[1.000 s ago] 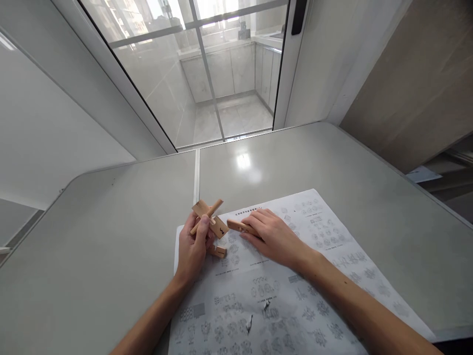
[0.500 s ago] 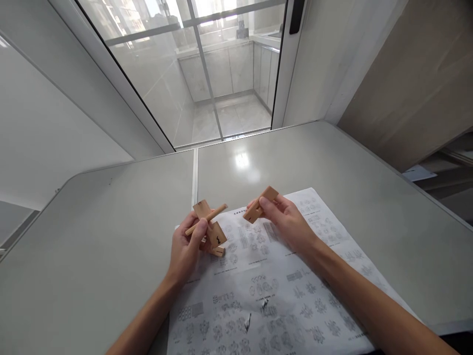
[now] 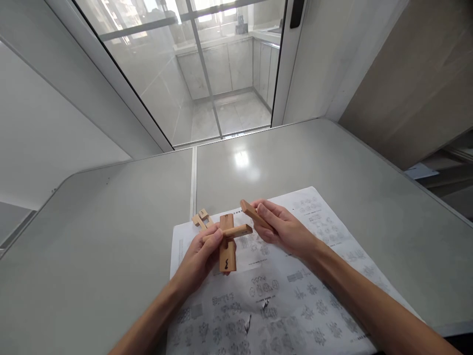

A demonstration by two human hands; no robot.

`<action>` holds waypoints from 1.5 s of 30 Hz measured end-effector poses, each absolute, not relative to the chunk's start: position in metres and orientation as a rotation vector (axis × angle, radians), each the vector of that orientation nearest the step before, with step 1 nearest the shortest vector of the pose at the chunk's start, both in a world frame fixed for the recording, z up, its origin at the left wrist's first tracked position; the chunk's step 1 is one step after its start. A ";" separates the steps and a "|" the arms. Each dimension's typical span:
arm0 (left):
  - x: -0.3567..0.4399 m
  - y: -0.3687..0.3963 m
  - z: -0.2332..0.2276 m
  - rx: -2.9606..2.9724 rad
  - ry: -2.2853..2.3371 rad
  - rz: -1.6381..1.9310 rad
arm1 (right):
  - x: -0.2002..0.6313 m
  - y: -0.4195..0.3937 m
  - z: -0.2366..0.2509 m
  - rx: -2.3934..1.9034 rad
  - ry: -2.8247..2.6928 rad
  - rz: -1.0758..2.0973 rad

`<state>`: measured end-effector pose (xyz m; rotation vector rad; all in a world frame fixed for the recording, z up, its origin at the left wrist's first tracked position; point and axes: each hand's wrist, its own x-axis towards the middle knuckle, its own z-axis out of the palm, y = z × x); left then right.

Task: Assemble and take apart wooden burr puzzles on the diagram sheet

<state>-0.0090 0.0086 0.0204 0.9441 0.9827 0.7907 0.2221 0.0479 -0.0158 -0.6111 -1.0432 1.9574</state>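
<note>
Over the printed sheet (image 3: 306, 315), the left hand (image 3: 199, 254) is curled tight round crossed wooden slats (image 3: 227, 257), thumb near the crossing, presumably so they don't slip apart. Also above the sheet, the right hand (image 3: 286, 231) pinches a single wooden slat (image 3: 250, 211), seemingly leaving its far end free.

daylight is streaming through the glass door (image 3: 232, 69) beyond the table (image 3: 332, 162), and a glare spot (image 3: 242, 159) is shining near the table's far edge. right of the table, a brown panel (image 3: 399, 84) is sitting dimmer. wide-angle distortion is splaying the door's frame outward.
</note>
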 end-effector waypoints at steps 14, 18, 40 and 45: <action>0.003 0.005 0.022 0.850 0.915 0.785 | 0.223 0.047 -0.019 -0.521 -1.153 1.922; 0.000 0.003 0.020 0.855 0.935 0.782 | 0.223 0.046 -0.020 -0.546 -1.168 1.915; 0.008 0.004 0.016 0.645 0.748 0.891 | 0.224 0.046 -0.012 -0.458 -1.130 2.008; 0.006 0.004 0.015 0.621 0.740 0.875 | 0.224 0.046 -0.010 -0.414 -1.126 2.084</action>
